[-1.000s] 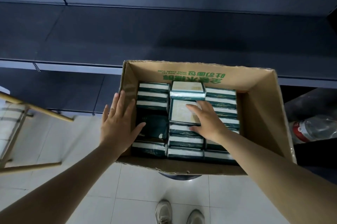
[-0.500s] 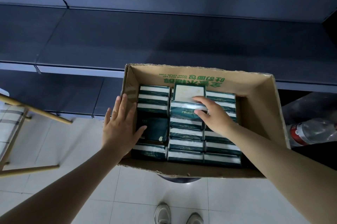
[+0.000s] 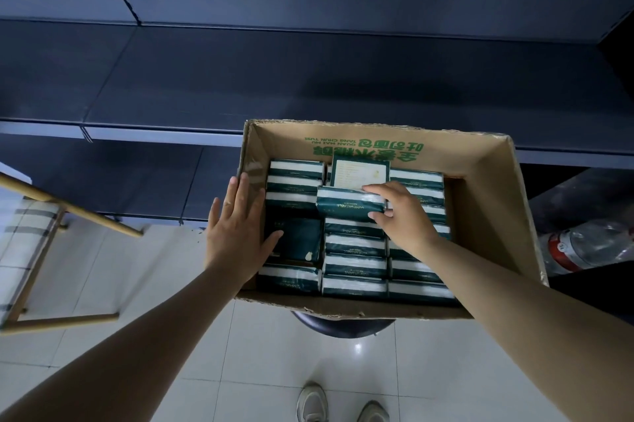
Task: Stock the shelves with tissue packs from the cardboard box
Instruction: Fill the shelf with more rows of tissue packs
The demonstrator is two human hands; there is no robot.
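Since the earlier frame the right hand (image 3: 403, 215) has tipped a dark green, white-banded plastic-wrapped tissue pack (image 3: 350, 204) up out of the middle row toward the far wall of the open brown cardboard box (image 3: 494, 215), fingers and thumb pinching its right end. Its long axis runs left to right across the box, printed green face toward the near wall. With one end unsupported, it could twist loose and drop back, or drag the upright pack behind it; the left hand (image 3: 236, 232) rests flat and relaxed on the box's left wall.
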